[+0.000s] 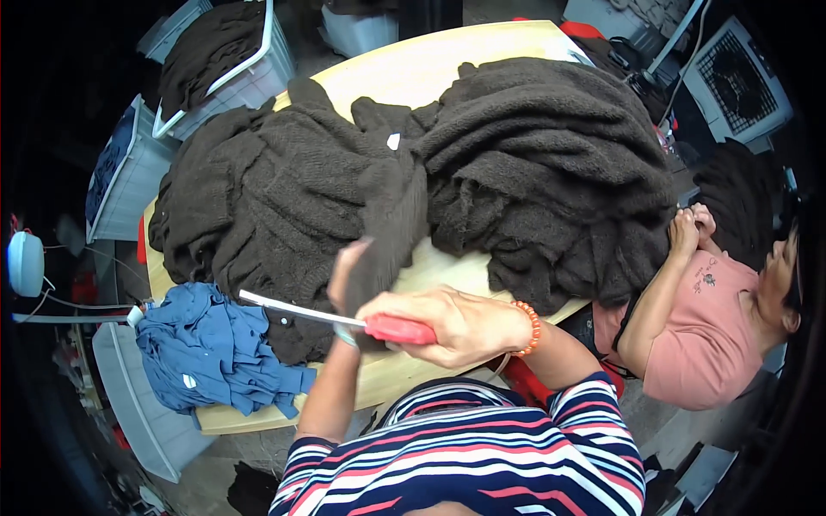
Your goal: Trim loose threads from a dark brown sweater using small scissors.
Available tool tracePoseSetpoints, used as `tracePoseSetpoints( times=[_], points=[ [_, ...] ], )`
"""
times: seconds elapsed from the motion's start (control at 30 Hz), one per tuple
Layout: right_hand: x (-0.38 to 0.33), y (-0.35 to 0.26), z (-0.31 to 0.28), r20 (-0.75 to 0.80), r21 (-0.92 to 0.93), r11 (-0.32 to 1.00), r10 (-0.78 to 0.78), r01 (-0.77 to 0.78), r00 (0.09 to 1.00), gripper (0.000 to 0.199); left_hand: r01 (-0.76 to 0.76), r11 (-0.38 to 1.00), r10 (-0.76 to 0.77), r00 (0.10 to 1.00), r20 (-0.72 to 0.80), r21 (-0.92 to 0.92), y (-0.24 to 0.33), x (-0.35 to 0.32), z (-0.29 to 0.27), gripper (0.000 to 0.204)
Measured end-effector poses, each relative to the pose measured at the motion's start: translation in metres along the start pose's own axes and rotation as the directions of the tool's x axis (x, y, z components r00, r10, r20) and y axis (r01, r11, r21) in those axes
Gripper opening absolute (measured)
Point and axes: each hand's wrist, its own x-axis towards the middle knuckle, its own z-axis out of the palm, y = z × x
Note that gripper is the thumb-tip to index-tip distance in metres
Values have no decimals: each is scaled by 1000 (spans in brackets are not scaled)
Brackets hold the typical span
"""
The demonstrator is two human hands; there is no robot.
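Observation:
My right hand (452, 325), with an orange beaded bracelet at the wrist, is closed round a red-handled tool (400, 329). A long, narrow, pale blade or strip extends leftward from its handle; I cannot make out its exact kind. Just beyond it, my left hand (346, 273) is blurred and partly covered by a dark brown knit garment (394, 228), which it grips. That garment lies between two large heaps of the same knit, a left heap (275, 181) and a right heap (551, 146). A small white tag (393, 141) shows near its far end.
Blue garments (206, 344) lie at the left end of the pale wooden table (465, 45). White crates (267, 82) with clothes stand beyond its far left side. On the right sits a person in a pink shirt (710, 331), hands together near the heap. A fan (731, 82) stands behind.

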Motion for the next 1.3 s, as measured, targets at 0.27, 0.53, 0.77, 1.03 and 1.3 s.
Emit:
tracePoseSetpoints(
  times=[0.27,0.53,0.77,1.03,1.3],
  points=[
    [-51,50,-31,-377,-23,962,245,-273,893,35,-117,924,-238,568,-788,-364,65,109,-242,36],
    [-67,92,-33,-376,-47,870,440,-491,815,31,432,880,-5,420,-907,195,-31,0,-252,78],
    [-58,131,-22,-346,-201,842,417,-501,840,31,-414,-148,43,905,424,898,-12,42,-92,99],
    [-45,143,2,-340,-253,764,504,-594,794,31,-273,-98,-230,942,245,957,-46,166,-75,88],
    [-30,136,5,-421,-233,731,519,-642,744,33,266,495,-135,964,-230,827,-44,262,-197,41]
  ],
)
